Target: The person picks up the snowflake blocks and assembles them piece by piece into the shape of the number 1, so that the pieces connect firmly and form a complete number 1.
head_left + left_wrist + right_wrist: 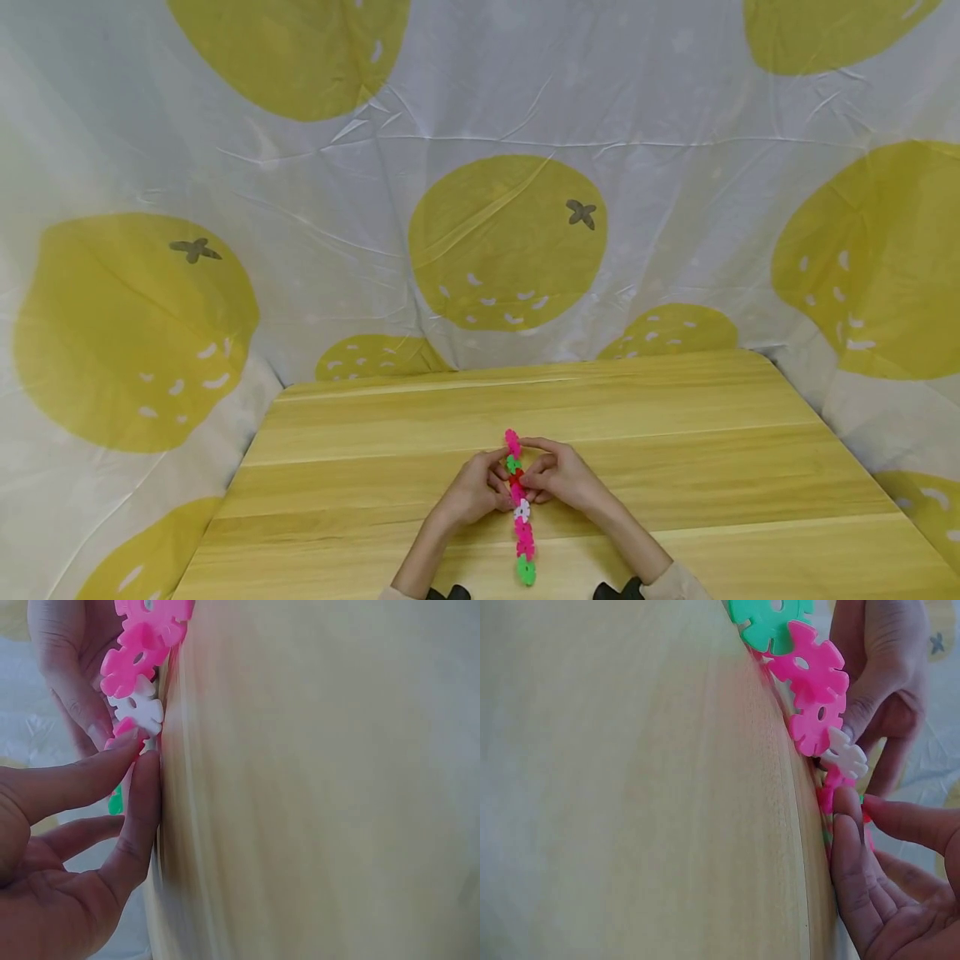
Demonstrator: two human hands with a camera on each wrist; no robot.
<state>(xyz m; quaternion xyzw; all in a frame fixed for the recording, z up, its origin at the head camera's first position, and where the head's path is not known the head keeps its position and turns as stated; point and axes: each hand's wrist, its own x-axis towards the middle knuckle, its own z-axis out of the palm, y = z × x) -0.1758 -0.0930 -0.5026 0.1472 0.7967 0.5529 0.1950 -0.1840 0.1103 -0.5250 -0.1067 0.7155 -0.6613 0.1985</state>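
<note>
A chain of interlocking plastic snowflake discs runs away from me over the middle of the table. A green disc (526, 571) forms its near end, and a white disc (522, 510) sits mid-chain among pink ones. Further along are a red disc (516, 482), another green one (513, 463) and pink at the far tip. From the left, my left hand (477, 487) pinches a pink disc (126, 729) just beyond the white one, between thumb and finger. Opposite it, my right hand (564, 479) pinches the chain around the red disc. The fingers partly hide the discs there.
The wooden table (337, 467) stretches out on both sides of the chain. Behind it and at its sides hangs a pale cloth (480, 83) with large yellow fruit prints. Dark objects (618, 590) show at the bottom edge by the wrists.
</note>
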